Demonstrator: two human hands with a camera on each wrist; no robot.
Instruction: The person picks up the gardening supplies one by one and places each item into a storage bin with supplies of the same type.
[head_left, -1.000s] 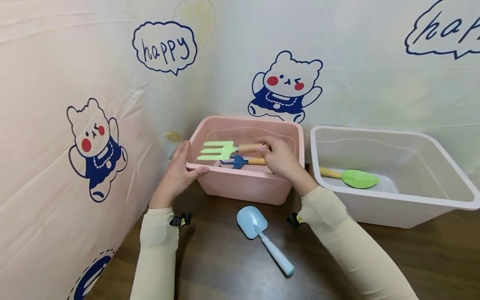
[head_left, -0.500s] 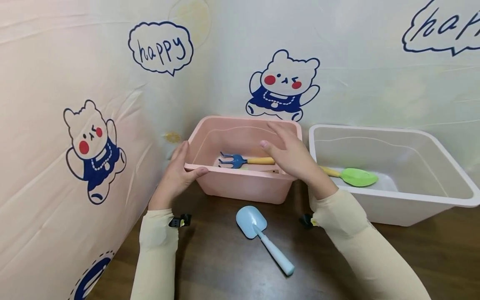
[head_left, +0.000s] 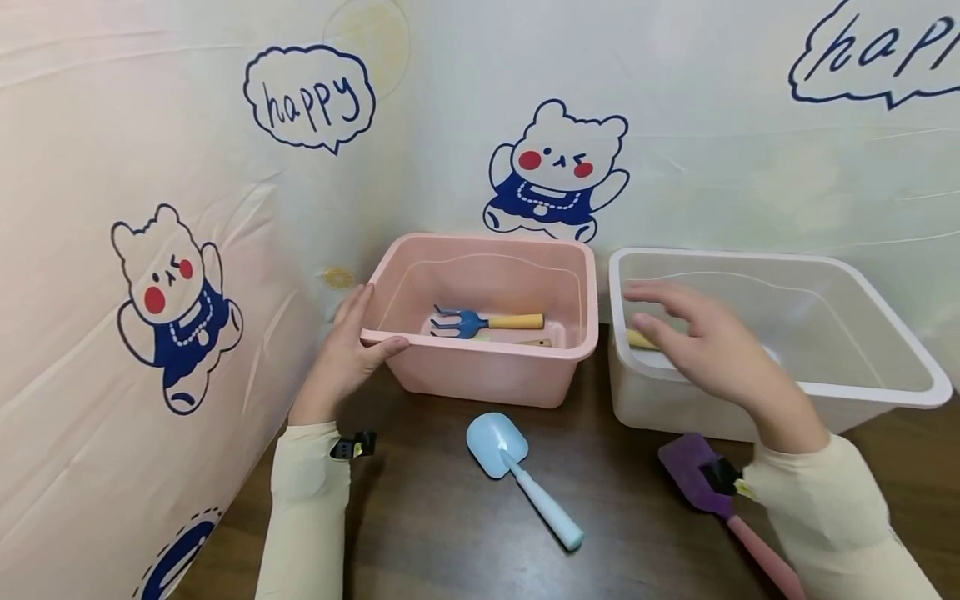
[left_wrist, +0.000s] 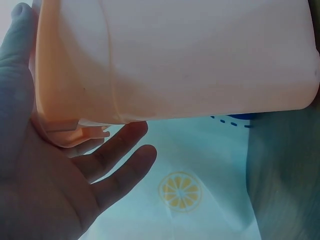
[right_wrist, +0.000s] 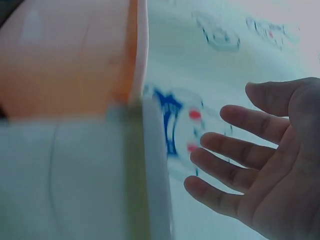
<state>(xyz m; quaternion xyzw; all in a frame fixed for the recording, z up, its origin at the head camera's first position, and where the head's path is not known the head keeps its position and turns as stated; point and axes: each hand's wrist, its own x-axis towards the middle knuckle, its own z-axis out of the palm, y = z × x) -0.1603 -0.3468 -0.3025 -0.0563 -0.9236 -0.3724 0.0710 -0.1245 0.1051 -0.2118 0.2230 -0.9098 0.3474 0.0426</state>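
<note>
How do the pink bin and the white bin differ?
The pink bin looks narrower than the white bin. The left hand holds the pink bin's corner; the right hand hovers over the white one. A blue fork shows in the pink bin, just a yellow handle in the white. Both are open-topped and stand on the table.

Head view looks down; closer wrist views share the pink tub (head_left: 480,375).
</note>
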